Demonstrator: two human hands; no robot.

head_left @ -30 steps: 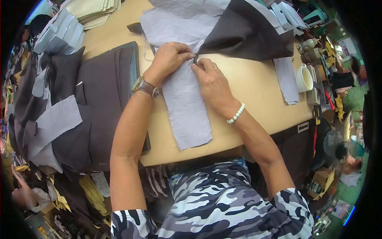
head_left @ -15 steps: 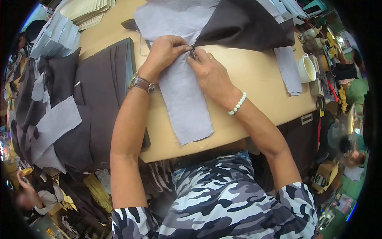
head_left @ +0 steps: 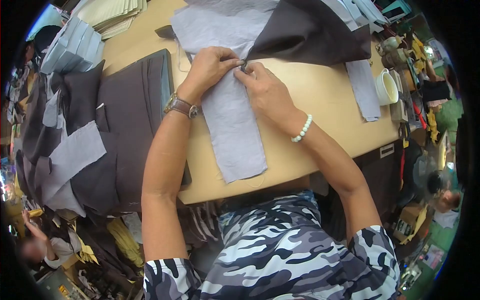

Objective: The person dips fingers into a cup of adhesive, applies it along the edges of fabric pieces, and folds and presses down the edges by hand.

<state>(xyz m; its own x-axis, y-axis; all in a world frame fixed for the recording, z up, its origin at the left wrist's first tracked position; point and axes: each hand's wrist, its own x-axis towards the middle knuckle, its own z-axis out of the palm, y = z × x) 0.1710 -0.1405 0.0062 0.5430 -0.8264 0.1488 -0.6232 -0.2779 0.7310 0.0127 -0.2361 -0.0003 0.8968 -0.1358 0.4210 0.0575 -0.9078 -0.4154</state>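
A dark brown piece of fabric (head_left: pixel 312 35) and grey lining cloth (head_left: pixel 217 25) are spread over the far part of the table. From their joined edge a long grey fabric strip (head_left: pixel 235 135) hangs down toward me, flat on the tabletop. My left hand (head_left: pixel 212 67), with a watch at the wrist, pinches the dark edge where brown and grey meet. Close beside it, my right hand (head_left: pixel 262 85), wearing a ring and a pale bead bracelet, pinches the same edge between thumb and fingers. The exact spot between the fingertips is small and partly hidden.
Folded brown fabric (head_left: pixel 127 110) is stacked on the left, over a dark board. A white mug (head_left: pixel 386 86) stands near the right edge. Bundled white pieces (head_left: pixel 72 47) and paper sheets (head_left: pixel 110 15) lie at the back left. Another person (head_left: pixel 37 245) is at far lower left.
Both hands stay at the same edge, with only slight finger movement. The whole view has shifted a little to the right.
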